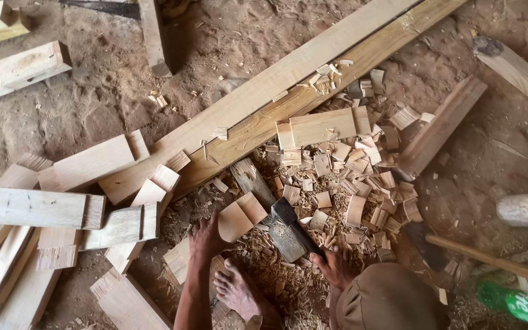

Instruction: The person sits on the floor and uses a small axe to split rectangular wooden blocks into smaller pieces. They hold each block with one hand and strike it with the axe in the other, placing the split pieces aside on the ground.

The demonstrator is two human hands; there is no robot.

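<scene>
Person seen from above. Left hand [208, 237] bare, forearm uncovered, no sleeve, glove or wristband. Right hand [337, 266] also bare. One bare foot [239, 292], no footwear. Brown-khaki cloth garment [386, 299], plain, unpatterned, over the knee at lower right.

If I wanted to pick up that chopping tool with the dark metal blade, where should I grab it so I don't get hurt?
Probably by the handle, coming from the near side, where the right hand already grips it. The hatchet points its dark blade up and away, toward the small wood piece that the left hand steadies, so the sharp end is the far one. A bare foot rests close by.
</scene>
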